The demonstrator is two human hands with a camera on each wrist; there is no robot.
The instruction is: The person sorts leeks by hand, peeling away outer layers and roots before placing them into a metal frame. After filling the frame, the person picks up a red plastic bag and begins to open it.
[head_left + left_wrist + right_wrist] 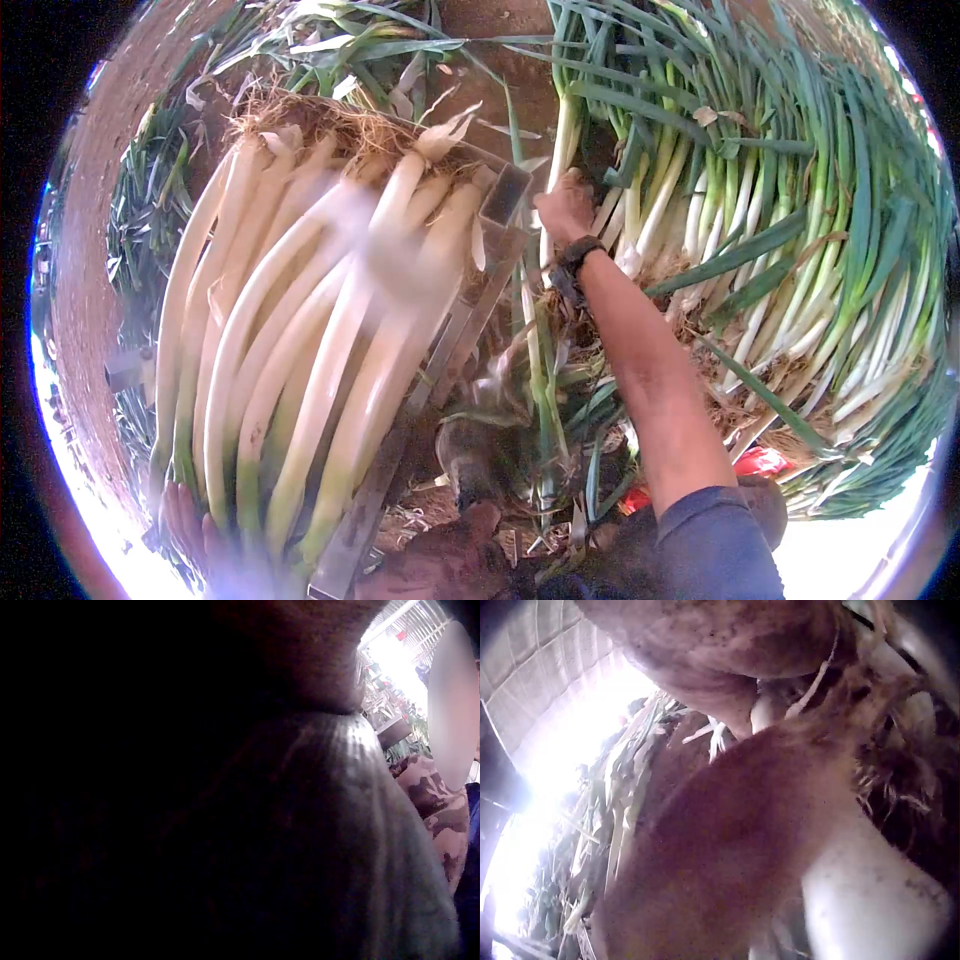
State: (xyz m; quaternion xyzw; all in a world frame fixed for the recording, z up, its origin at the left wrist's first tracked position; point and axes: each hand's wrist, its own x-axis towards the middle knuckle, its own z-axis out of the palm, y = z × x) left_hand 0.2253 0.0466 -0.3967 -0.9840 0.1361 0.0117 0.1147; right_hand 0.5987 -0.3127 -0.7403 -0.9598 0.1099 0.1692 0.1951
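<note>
Rt of the big onion bundle, we see the R hand, grip clamped round a thin onion; L hand by bundle's green end, grip: can't tell.

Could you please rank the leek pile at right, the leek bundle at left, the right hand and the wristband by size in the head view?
Leek pile
Leek bundle
Right hand
Wristband

Dark blue sleeve, black wristband

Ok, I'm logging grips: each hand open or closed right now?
Left hand: by the thick leeks; open or closed can't be told.
Right hand: closed, holding a thin leek.
</note>
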